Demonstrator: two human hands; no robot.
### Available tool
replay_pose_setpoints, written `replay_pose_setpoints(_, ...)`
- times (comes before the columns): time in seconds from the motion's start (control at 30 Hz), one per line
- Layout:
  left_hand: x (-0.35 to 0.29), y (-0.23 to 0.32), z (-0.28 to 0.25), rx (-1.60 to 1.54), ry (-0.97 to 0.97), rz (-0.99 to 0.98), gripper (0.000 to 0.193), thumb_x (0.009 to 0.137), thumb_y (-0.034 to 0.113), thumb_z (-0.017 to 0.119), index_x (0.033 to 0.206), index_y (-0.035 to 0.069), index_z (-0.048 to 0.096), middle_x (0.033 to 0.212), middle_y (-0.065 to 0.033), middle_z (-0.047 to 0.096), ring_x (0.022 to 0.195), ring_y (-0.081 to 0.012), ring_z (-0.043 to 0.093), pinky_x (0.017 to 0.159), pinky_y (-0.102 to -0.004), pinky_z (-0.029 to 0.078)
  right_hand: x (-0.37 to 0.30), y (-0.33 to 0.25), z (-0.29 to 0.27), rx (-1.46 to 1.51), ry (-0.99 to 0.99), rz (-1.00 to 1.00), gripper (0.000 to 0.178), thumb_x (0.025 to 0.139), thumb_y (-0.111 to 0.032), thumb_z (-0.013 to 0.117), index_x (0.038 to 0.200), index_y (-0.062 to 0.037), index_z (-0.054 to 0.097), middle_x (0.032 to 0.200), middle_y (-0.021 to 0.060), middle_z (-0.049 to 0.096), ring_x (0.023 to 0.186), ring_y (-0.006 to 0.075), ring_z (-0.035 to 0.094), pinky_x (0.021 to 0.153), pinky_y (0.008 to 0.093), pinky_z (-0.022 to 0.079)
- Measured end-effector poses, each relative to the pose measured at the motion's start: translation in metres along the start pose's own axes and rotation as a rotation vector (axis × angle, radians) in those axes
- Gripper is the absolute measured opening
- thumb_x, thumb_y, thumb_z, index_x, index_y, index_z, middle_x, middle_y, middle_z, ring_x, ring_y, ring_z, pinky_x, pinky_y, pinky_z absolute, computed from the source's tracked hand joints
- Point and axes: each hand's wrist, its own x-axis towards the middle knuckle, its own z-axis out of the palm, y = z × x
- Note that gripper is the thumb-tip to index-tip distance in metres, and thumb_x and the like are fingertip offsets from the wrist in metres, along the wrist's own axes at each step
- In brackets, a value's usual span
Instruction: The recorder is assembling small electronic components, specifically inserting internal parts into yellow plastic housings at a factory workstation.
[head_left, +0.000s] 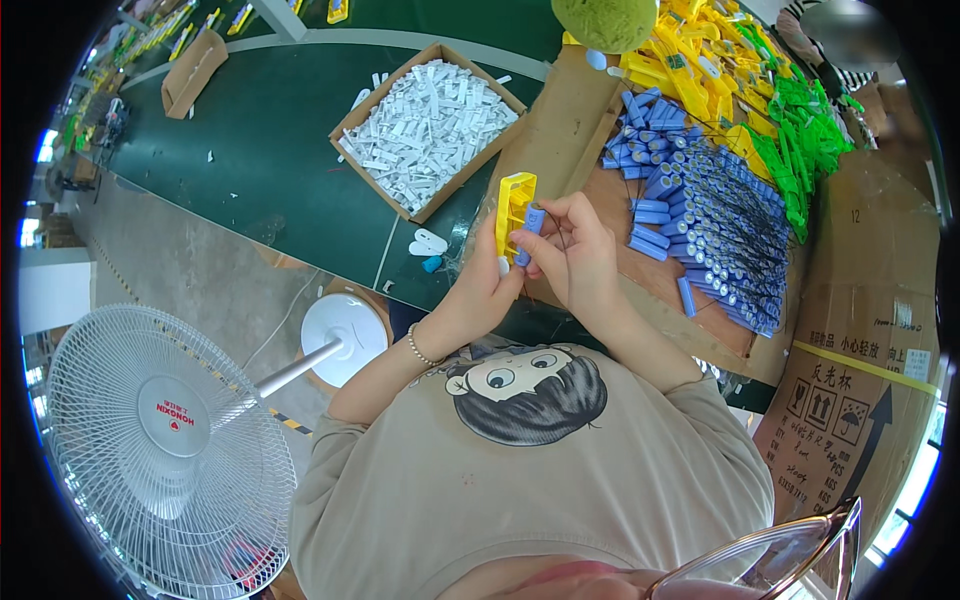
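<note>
My left hand (482,288) is closed around the lower end of a yellow plastic housing (514,200), whose ribbed hollow side faces right. Between the thumb and fingers of my right hand (578,252) is a blue cylindrical battery (533,222), tilted and right against the housing's open side. Thin dark wires trail near the right fingers. Whether the battery sits inside the housing or only touches it, I cannot tell. Both hands meet above the near edge of the green table (285,165), in front of my chest.
A cardboard box (345,130) of small white parts stands beyond my hands. To the right, many wired blue batteries (725,230) lie on cardboard, with yellow housings (690,60) and green parts (805,130) behind. A white fan (170,450) stands left, a large carton (850,400) right.
</note>
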Motion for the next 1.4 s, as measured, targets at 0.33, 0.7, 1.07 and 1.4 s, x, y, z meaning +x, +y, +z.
replay_pose_setpoints(0.33,-0.008,-0.012,-0.011,0.032,-0.043,-0.02,0.068,0.087,-0.003,0.042,0.144,0.002,0.005,0.127,-0.0149,0.037,0.11,-0.019,0.049,0.091,-0.0312,0.045,0.009,-0.009,0.003,-0.364,-0.109,-0.173,0.018,0.083,-0.004,0.068,0.091,0.0015,0.053,0.076,0.0103,0.065,0.059,0.0134,0.064,0.05,0.0238,0.05)
replay_pose_setpoints(0.7,-0.033,-0.015,-0.027,-0.402,-0.076,-0.105,0.067,0.086,-0.003,0.042,0.144,0.006,0.011,0.107,-0.0076,0.044,0.092,-0.0142,0.052,0.082,-0.0303,0.046,0.015,0.004,0.022,0.099,-0.178,0.083,0.03,0.086,-0.008,0.065,0.112,-0.0034,0.051,0.105,0.0114,0.062,0.099,0.0193,0.062,0.079,0.0325,0.051)
replay_pose_setpoints(1.07,-0.05,-0.022,-0.033,-0.378,0.193,-0.029,0.05,0.093,0.009,0.048,0.136,0.002,0.023,0.098,-0.0087,0.048,0.078,-0.0124,0.055,0.07,-0.0269,0.047,0.031,0.007,0.066,0.749,-0.41,0.466,0.032,0.088,-0.01,0.063,0.115,-0.003,0.048,0.115,0.0153,0.058,0.103,0.0216,0.058,0.087,0.0373,0.05)
replay_pose_setpoints(1.4,-0.065,-0.023,-0.057,-0.613,0.43,0.036,0.034,0.097,0.012,0.041,0.128,0.006,0.03,0.098,-0.0119,0.054,0.074,-0.0171,0.059,0.066,-0.0307,0.051,0.098,0.001,0.092,-0.056,-0.361,-0.092,0.023,0.083,-0.011,0.068,0.104,-0.0019,0.064,0.089,0.0072,0.063,0.08,0.0159,0.062,0.073,0.0275,0.05)
